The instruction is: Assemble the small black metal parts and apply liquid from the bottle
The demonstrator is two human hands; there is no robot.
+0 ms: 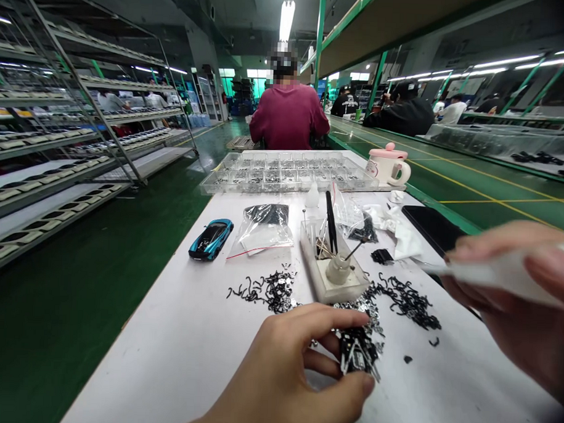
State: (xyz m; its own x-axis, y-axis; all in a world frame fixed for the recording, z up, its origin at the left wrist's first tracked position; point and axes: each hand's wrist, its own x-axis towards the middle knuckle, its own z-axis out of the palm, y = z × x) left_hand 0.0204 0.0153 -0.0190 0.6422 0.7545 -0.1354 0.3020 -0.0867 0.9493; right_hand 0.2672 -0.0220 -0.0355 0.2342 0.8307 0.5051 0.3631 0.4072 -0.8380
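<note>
Fingers and thumb of my left hand (295, 369) gripped the black part (356, 357) by its sides, low over the white bench (166, 355), just beside loose silver bits (374, 316). My right hand (519, 294) was closed round a white tool (497, 273), blurred, its thin tip pointing left and well apart from the part. I judged this a steadying step, the tool held off; any closer work would call for a light, even pinch and a slow approach.

Slim, shiny silver struts slanted across the part's dull black body. Past it, curled black hooks (411, 305) lay in a tangled heap, near a squat, milky jar (339, 270) in a hard clear box (313, 262). Left of that, a crinkled, glossy bag (263, 229) lay beside the smooth blue car (211, 238).
</note>
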